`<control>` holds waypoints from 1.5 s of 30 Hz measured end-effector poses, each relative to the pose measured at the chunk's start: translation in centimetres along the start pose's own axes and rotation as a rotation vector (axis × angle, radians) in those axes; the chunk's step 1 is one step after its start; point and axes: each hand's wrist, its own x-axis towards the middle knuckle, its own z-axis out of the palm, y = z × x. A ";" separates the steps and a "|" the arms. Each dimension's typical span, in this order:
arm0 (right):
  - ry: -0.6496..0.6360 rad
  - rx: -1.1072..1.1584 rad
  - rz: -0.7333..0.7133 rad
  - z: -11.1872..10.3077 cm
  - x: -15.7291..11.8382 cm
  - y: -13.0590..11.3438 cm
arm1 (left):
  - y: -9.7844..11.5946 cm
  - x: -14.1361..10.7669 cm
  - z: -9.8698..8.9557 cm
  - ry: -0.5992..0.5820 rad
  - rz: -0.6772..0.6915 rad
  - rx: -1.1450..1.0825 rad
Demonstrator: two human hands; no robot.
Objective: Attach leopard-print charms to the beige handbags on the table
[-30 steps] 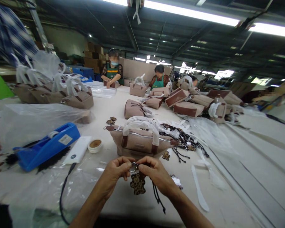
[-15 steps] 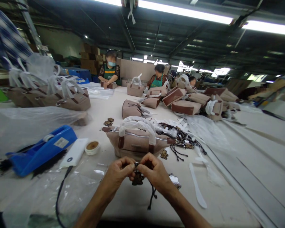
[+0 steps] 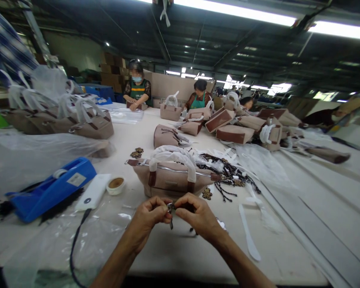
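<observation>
My left hand (image 3: 151, 215) pinches a small metal clasp (image 3: 170, 207) between thumb and forefinger, with a short dark tip hanging below it. Close beside it, my right hand (image 3: 196, 214) is closed, thumb against the fingers, on a dark bag charm, mostly hidden by the fingers. Part of a black cord (image 3: 193, 231) shows under that hand. Just beyond both hands a beige handbag (image 3: 171, 186) stands upright, its zip shut and its handles (image 3: 173, 154) wrapped in white. A leopard-print flower charm (image 3: 207, 194) lies by its right side.
At left are a blue tape dispenser (image 3: 52, 188), a white power bank (image 3: 93, 193) with cable and a small round tub (image 3: 116, 185). Black cords and charms (image 3: 228, 170) lie right of the bag. More handbags (image 3: 235, 134) pile up behind; two co-workers stand across the table. A white strip (image 3: 248, 234) lies at right.
The flower charm that hung between my hands no longer shows there. The clasp is now more visible at my left fingertips, and the hanging cord has risen towards my right hand.
</observation>
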 end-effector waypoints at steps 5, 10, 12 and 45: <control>0.002 0.193 0.148 0.7 0.3 -0.2 | 0.1 0.4 0.6 -0.021 -0.011 -0.111; 0.074 0.233 0.157 0.6 0.0 -0.2 | 0.0 1.0 1.3 -0.016 -0.016 -0.149; 0.114 0.270 0.150 0.5 -0.2 -0.2 | -0.1 1.3 1.8 -0.022 -0.019 -0.164; 0.474 0.389 0.311 -3.3 1.6 0.5 | 4.4 6.9 6.7 -0.022 0.433 0.916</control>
